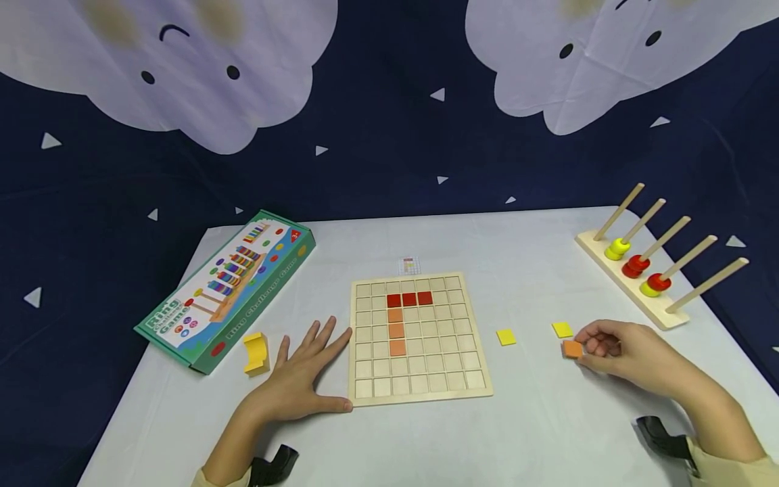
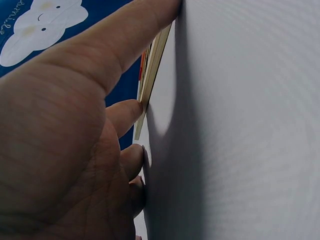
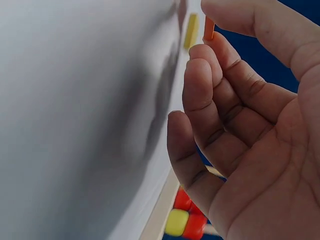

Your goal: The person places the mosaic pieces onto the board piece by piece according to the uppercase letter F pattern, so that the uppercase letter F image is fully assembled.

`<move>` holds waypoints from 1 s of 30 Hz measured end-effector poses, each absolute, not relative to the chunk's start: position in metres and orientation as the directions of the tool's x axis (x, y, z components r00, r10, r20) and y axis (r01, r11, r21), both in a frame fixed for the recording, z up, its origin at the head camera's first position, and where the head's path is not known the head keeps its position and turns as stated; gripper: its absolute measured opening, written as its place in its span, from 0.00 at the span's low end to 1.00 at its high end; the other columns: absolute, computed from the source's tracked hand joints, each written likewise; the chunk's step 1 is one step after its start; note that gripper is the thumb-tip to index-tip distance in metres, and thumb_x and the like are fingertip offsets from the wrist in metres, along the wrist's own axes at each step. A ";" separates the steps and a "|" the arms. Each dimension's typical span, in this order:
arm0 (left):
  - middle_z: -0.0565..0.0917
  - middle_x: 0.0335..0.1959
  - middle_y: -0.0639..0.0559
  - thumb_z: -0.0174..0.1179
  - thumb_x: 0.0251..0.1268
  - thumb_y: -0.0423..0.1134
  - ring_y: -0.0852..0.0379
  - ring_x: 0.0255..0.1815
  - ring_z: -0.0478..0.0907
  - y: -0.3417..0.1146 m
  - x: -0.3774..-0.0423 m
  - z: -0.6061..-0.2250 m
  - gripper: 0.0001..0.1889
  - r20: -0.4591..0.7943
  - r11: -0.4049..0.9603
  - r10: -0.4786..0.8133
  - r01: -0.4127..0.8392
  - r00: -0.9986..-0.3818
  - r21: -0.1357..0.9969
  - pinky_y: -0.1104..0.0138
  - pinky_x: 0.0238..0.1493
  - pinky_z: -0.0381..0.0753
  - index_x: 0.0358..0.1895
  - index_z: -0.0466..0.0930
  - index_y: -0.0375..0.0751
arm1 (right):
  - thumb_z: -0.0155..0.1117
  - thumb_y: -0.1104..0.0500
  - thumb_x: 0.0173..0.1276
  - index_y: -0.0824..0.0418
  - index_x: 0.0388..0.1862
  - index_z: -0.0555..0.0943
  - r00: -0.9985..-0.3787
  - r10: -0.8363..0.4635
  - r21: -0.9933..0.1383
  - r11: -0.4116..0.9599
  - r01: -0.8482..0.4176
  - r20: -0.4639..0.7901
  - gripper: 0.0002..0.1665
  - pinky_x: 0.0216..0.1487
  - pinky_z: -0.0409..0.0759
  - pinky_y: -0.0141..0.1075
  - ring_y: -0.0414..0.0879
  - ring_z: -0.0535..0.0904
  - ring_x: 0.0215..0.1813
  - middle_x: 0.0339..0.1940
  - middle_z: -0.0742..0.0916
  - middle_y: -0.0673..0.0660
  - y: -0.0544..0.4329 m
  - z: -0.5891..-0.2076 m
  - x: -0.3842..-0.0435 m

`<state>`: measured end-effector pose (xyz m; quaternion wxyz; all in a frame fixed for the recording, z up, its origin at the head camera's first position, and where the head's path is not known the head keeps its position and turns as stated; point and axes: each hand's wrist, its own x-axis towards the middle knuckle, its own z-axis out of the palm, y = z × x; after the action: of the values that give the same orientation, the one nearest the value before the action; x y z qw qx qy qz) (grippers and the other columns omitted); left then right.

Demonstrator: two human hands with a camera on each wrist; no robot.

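Note:
My right hand pinches an orange square tile between thumb and index finger; in the right wrist view the tile shows edge-on between the fingertips, the other fingers loosely curled. Spread flat on the table, my left hand has its thumb and index fingertips at the left edge of the wooden grid board. On the board lie a row of three red tiles and, below its left end, a column of three orange tiles. A yellow tile lies just beyond the held one, another yellow tile nearer the board.
A wooden peg stand with red and yellow rings stands at the right. At the left lie a green game box and a yellow curved block. A small pattern card sits behind the board.

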<state>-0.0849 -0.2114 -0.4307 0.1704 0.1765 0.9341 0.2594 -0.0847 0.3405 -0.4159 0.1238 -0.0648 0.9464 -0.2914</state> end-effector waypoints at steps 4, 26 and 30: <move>0.46 0.92 0.49 0.78 0.49 0.71 0.34 0.92 0.37 -0.212 -0.085 -0.431 0.62 -0.227 0.806 0.416 0.242 -0.881 0.540 0.23 0.79 0.25 0.88 0.55 0.64 | 0.81 0.60 0.64 0.62 0.48 0.86 -0.961 -0.230 -0.572 0.814 -0.102 -0.156 0.17 0.36 0.80 0.27 0.31 0.76 0.35 0.36 0.85 0.48 0.328 -0.410 -0.090; 0.46 0.92 0.49 0.78 0.49 0.71 0.34 0.92 0.38 -0.209 -0.088 -0.433 0.62 -0.224 0.812 0.420 0.255 -0.879 0.524 0.22 0.79 0.26 0.88 0.55 0.65 | 0.81 0.59 0.64 0.57 0.45 0.86 -0.907 -0.408 -0.635 0.729 -0.256 -0.102 0.14 0.42 0.83 0.30 0.31 0.80 0.39 0.36 0.87 0.44 0.263 -0.405 -0.110; 0.46 0.92 0.49 0.78 0.49 0.72 0.34 0.92 0.38 -0.210 -0.086 -0.432 0.62 -0.226 0.815 0.415 0.250 -0.881 0.523 0.22 0.79 0.26 0.88 0.55 0.65 | 0.81 0.59 0.64 0.57 0.44 0.86 -0.891 -0.444 -0.651 0.705 -0.281 -0.097 0.14 0.43 0.84 0.30 0.32 0.80 0.38 0.35 0.86 0.43 0.252 -0.403 -0.114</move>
<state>-0.0862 -0.2100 -0.4321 0.1673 0.1774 0.9378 0.2472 -0.1137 0.2522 -0.4029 0.1240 -0.1981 0.9149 -0.3291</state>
